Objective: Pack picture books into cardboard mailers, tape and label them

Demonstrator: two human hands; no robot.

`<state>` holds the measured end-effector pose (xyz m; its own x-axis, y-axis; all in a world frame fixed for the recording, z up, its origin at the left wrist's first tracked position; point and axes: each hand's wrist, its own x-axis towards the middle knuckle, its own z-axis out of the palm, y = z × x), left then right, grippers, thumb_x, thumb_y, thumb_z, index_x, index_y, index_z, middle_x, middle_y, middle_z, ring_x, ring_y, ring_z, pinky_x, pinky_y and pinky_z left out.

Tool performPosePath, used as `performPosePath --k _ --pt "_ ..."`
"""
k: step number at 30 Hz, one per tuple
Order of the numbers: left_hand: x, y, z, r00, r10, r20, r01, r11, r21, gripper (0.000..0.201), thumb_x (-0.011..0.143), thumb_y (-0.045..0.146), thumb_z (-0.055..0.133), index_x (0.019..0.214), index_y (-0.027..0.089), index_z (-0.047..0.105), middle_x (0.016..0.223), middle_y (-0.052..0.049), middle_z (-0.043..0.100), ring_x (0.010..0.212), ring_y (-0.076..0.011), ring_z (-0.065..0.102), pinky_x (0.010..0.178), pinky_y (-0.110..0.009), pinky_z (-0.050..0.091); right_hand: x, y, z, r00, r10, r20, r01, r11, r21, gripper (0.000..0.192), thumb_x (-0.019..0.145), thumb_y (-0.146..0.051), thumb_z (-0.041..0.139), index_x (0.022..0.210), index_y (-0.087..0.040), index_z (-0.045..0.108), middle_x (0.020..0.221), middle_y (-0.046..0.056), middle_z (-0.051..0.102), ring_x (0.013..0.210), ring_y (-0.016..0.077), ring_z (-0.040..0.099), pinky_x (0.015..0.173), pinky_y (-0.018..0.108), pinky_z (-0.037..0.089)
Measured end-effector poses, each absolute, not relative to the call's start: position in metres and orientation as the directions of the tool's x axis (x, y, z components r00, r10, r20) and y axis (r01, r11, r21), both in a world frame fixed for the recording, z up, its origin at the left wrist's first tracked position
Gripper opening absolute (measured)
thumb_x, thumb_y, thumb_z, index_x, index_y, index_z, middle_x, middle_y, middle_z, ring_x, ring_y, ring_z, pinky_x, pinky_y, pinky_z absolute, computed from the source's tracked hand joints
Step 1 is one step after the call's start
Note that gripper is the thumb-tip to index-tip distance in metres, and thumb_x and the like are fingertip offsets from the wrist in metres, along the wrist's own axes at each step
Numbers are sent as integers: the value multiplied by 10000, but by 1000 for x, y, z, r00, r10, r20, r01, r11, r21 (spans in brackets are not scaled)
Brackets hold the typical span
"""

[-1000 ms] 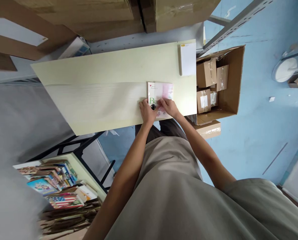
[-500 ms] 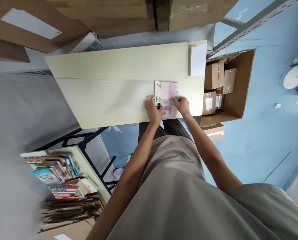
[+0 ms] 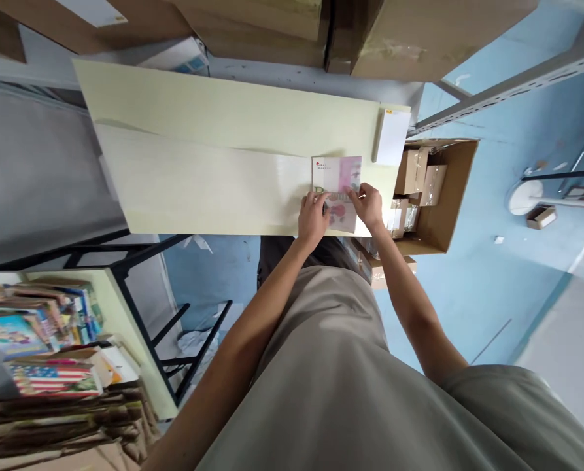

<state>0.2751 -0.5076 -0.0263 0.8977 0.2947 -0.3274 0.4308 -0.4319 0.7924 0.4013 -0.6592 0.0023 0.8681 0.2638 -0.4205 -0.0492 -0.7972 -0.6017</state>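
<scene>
— So, where's the booklet (image 3: 338,180)?
— Flat on the pale table (image 3: 223,170), near its right end, just left of the white pad (image 3: 392,136).
— And the hands?
— Left hand (image 3: 312,219) presses its near-left corner, fingers flat; right hand (image 3: 369,204) pinches its right edge.

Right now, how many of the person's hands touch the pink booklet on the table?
2: the left hand presses the pink booklet at its left edge, the right hand at its right edge.

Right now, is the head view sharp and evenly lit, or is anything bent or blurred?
Head view: soft even light, no glare; book under both hands slightly soft, its print unreadable; table edges bow from wide-lens distortion.
</scene>
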Motion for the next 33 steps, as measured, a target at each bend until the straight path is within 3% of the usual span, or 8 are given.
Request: performPosePath --k 3,8,15,18,21,24,26,33 --pt "271 -517 -6 936 182 -302 352 -459 816 372 1120 309 642 1475 207 682 1502 -178 679 1475 -351 627 1294 -501 495 399 -656 10 866 233 -442 -68 -821 -567 531 1010 -624 739 742 -282 434 704 -29 568 659 154 468 655 316 368" --pt "256 -544 23 940 130 -316 336 -514 789 855 1001 598 808 1652 139 498 1750 -292 478 1634 -474 490 1316 -597 483 390 -646 34 887 191 -419 -74 -839 -539 417 1016 -428 728 754 -282 437 710 -29 572 680 161 492 670 312 383" --pt "242 -555 30 944 152 -293 330 -462 823 787 1000 189 564 1750 123 334 1840 -264 379 1726 -395 391 1384 -592 405 378 -630 55 895 178 -408 -46 -875 -483 393 1059 -484 697 811 -285 465 783 4 641 740 192 608 743 339 496" --pt "236 -540 25 945 166 -282 324 -368 871 780 990 178 529 1750 167 353 1831 -214 426 1694 -361 453 1367 -560 442 380 -626 65 848 265 -459 24 -884 -466 385 1085 -598 669 918 -268 558 887 51 710 845 234 706 828 385 578" --pt "228 -520 20 951 179 -253 295 -274 915 725 1019 194 494 1739 206 408 1785 -171 511 1638 -331 531 1342 -502 475 404 -620 82 814 427 -393 234 -861 -452 471 1054 -692 697 1170 -237 659 1179 148 764 1161 331 748 1017 521 619" --pt "220 -504 17 941 223 -252 298 -199 934 682 1035 213 476 1718 219 471 1731 -148 583 1562 -317 608 1289 -444 519 450 -601 94 645 692 -325 528 -711 -465 677 960 -710 820 1414 -233 666 1516 170 671 1528 413 579 1286 691 461" --pt "216 -496 17 927 255 -275 320 -155 935 656 1038 229 476 1693 219 522 1705 -139 616 1518 -318 641 1251 -417 542 478 -583 92 440 816 -376 640 -578 -506 721 895 -709 895 1425 -260 702 1534 116 676 1586 418 533 1383 720 339" --pt "206 -479 13 829 333 -450 441 105 891 580 992 276 497 1534 186 682 1426 -121 784 1239 -315 731 1073 -405 610 498 -530 56 505 733 -456 560 -680 -474 476 996 -651 825 1302 -292 755 1293 95 781 1419 368 659 1190 597 580"
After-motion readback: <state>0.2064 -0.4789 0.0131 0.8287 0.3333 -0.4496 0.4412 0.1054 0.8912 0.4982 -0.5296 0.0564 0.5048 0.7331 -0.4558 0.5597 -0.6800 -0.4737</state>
